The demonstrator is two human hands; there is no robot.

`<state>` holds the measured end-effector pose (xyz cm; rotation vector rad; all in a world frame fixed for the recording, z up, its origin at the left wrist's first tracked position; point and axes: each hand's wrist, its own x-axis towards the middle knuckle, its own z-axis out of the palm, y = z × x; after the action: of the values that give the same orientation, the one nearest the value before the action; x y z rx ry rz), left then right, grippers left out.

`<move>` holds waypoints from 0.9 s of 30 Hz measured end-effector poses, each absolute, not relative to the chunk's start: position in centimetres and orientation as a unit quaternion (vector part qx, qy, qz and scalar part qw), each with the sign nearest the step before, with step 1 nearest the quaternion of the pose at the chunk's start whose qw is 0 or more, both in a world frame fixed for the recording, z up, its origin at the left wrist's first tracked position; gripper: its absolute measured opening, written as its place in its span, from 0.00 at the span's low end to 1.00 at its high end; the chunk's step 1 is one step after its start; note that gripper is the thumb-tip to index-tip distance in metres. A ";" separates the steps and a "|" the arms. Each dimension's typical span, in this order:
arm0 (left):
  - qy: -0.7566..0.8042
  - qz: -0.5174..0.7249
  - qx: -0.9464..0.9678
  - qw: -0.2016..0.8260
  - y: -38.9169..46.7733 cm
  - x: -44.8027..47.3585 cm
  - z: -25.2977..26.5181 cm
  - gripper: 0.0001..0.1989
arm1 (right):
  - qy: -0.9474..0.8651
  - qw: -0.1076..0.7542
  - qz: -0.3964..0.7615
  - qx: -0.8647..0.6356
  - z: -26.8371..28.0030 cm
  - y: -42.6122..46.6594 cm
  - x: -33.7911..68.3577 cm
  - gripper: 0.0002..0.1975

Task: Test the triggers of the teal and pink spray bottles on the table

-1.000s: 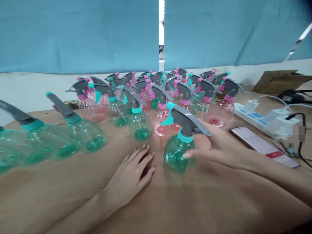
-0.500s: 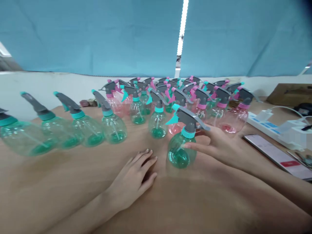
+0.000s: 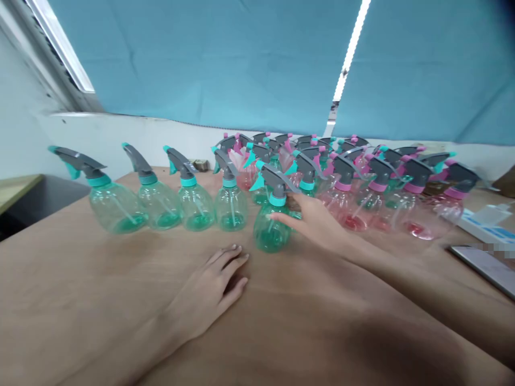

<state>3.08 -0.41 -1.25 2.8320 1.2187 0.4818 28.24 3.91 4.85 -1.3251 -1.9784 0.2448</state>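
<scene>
The foremost round, translucent green plastic spray bottle (image 3: pixel 271 236) has a turquoise collar (image 3: pixel 277 200). Farther from the brown wooden tabletop's (image 3: pixel 100 289) left edge, round, translucent pink plastic spray bottles (image 3: pixel 354 219) have pink collars (image 3: pixel 343 185).

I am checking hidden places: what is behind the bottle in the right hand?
Other spray bottles, green and pink; parts covered by the held bottle and right hand cannot be seen.

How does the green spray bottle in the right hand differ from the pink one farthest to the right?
The green bottle has a teal collar; the pink bottle has a pink collar. The right hand holds the green bottle, while no hand touches the pink bottle. Both have rounded, see-through bodies and gray spray heads.
</scene>
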 end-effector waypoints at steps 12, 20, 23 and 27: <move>0.384 0.178 0.906 0.028 -0.5 3.1 -1.3 0.17 | -0.757 0.341 0.071 -0.553 5.3 7.6 26.6 0.23; 0.380 0.186 0.906 0.014 -0.5 3.2 -1.2 0.17 | -0.750 0.337 0.070 -0.565 5.3 8.5 26.4 0.24; 0.380 0.178 0.908 0.003 -0.5 3.2 -1.1 0.17 | -0.747 0.348 0.075 -0.561 4.9 8.1 26.5 0.28; 0.378 0.172 0.910 -0.004 -0.5 3.2 -1.1 0.17 | -0.750 0.365 0.091 -0.544 4.7 6.0 27.5 0.27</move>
<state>3.24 -0.48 -1.06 2.8654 1.1902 0.5422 27.48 6.03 4.74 -1.3977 -1.9294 0.2345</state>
